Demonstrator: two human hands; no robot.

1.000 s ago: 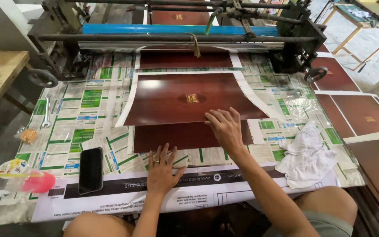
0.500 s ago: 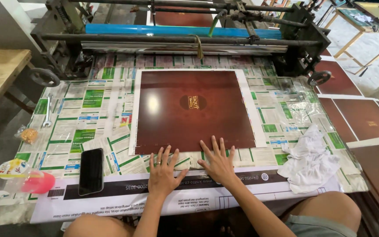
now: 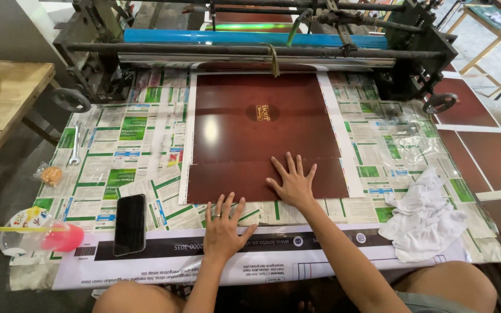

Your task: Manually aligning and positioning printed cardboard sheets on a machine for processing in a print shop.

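Nearest the body, the left hand (image 3: 222,225) is laid flat with fingers spread on the paper-covered tabletop (image 3: 117,162), just at the near edge of the dark red printed sheet (image 3: 256,139); its grip is fully open and nothing is held. Just beyond it and to its right, the right hand (image 3: 292,184) is pressed flat on the near strip of the sheet, fingers fanned, likewise holding nothing. The sheet is spread from these palms away to the rollers of the machine (image 3: 262,49), where its far edge is met. Since the sheet is steadied by palm pressure alone, uneven pushing could skew it at the rollers, and a crease or crooked feed would probably follow. Fingers kept on the glossy face could be carried toward the nip, or smudges left. To the left of the left hand, a black phone (image 3: 129,224) and a pink-lidded cup (image 3: 36,232) are lying near; a nudged cup could spill over the paper.
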